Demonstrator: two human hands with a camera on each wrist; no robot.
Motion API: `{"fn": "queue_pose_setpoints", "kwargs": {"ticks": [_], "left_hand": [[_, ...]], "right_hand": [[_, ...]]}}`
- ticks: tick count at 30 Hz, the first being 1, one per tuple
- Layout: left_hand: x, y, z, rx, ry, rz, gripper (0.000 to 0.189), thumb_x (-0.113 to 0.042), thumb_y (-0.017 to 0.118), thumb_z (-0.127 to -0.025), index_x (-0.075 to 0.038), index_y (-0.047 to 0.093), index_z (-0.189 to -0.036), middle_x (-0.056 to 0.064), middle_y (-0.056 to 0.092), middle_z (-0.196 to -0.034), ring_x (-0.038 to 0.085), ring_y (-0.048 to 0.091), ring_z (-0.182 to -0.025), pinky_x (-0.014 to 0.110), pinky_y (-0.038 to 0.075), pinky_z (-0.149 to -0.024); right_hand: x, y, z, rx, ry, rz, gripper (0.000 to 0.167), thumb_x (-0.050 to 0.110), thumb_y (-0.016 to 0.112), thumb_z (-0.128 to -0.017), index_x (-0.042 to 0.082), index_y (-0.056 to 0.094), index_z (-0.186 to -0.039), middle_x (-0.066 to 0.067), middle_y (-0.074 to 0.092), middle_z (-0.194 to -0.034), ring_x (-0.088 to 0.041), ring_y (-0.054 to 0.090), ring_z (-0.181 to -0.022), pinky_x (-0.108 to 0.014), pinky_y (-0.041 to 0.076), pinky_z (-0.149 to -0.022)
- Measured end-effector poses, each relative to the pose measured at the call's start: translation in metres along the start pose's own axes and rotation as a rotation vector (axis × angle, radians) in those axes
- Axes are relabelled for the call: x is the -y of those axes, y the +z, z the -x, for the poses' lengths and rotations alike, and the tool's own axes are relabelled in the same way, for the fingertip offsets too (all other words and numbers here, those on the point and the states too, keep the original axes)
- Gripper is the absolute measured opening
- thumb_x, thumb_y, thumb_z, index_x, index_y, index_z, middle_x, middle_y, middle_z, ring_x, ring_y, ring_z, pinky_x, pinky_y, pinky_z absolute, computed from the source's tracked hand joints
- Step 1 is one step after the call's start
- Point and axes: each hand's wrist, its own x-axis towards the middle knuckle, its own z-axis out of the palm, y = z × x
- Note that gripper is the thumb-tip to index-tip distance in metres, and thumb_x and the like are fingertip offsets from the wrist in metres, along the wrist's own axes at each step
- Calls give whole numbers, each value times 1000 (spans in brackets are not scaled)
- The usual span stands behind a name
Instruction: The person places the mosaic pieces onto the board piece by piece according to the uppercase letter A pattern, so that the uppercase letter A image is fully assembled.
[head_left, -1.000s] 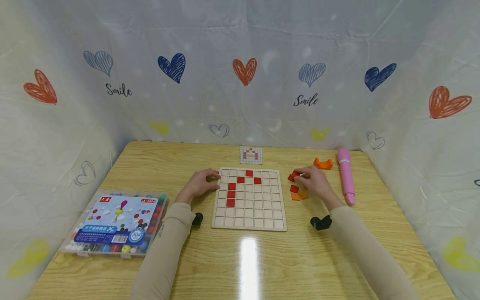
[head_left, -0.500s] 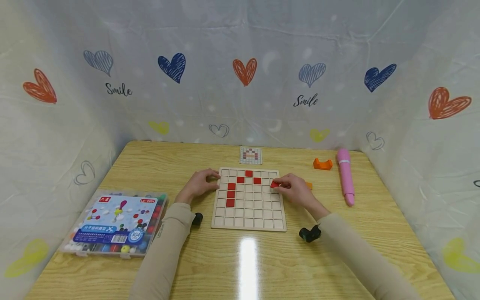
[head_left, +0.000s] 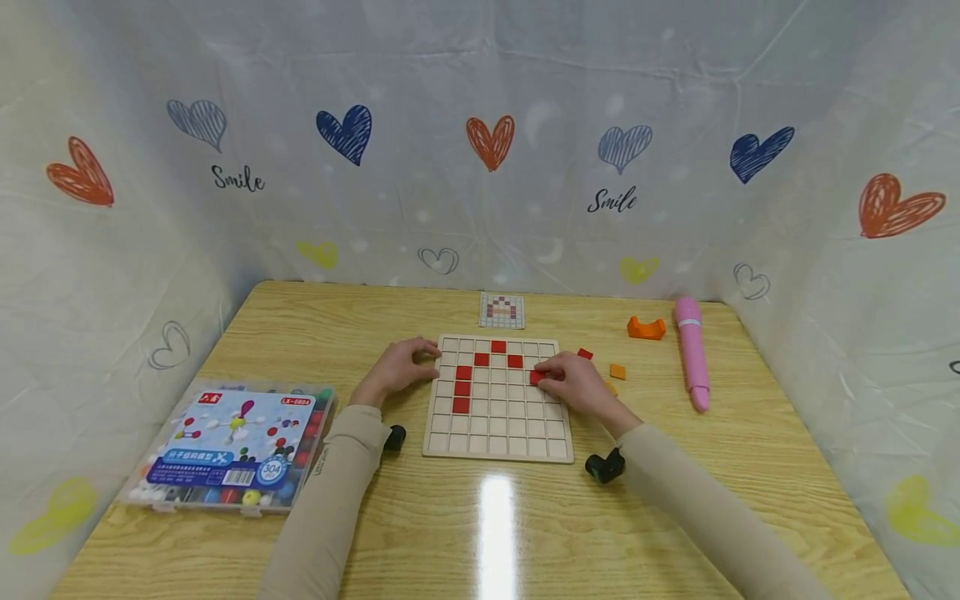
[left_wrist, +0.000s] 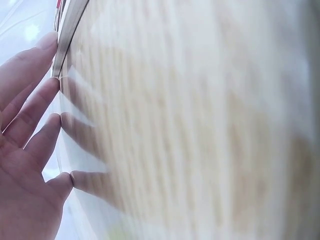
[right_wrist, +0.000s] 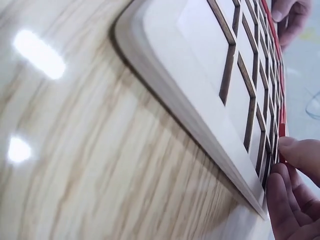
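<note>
A wooden grid board [head_left: 480, 450] lies in the middle of the table in the head view. Several red square tiles [head_left: 462, 389] sit in its cells, left of centre and at the top. My right hand [head_left: 577, 383] pinches another red tile [head_left: 537, 377] at a cell in the third row, near the right side; the right wrist view shows thumb and fingers on that red tile [right_wrist: 282, 131] low at the board. At the left edge of the board, my left hand [head_left: 400, 367] rests with relaxed, spread fingers. Its fingertips touch the table and the board's side in the left wrist view.
Right of the board lie a loose red tile [head_left: 585, 354] and an orange tile [head_left: 617, 372], partly near my right hand. A small pattern card [head_left: 502, 310] lies behind the board. An orange holder [head_left: 646, 327], a pink pen-like stick [head_left: 692, 354] and a boxed molecule kit [head_left: 228, 446] stand around.
My right hand has picked a red tile from the loose tiles and carried it left onto the board. The left hand has stayed at the board's edge.
</note>
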Motion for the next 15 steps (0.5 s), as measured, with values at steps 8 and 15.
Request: {"fn": "queue_pose_setpoints", "kwargs": {"ticks": [8,15], "left_hand": [[1,0,-1,7,-14,6,32,-14,72,-90,-5,66,-121,10,51,-144,32,29,-144,51,-1,-121],[1,0,-1,2,-17,8,33,-14,73,-89,-6,66,-120,10,52,-143,31,29,-144,49,0,-121]], "right_hand": [[3,5,-6,0,-20,34,28,12,71,-90,2,71,-116,-11,64,-105,-20,55,-86,-35,50,-76],[6,7,-6,0,-22,34,29,11,71,-90,2,71,-117,-13,64,-109,-20,56,-87,-37,52,-79]]}}
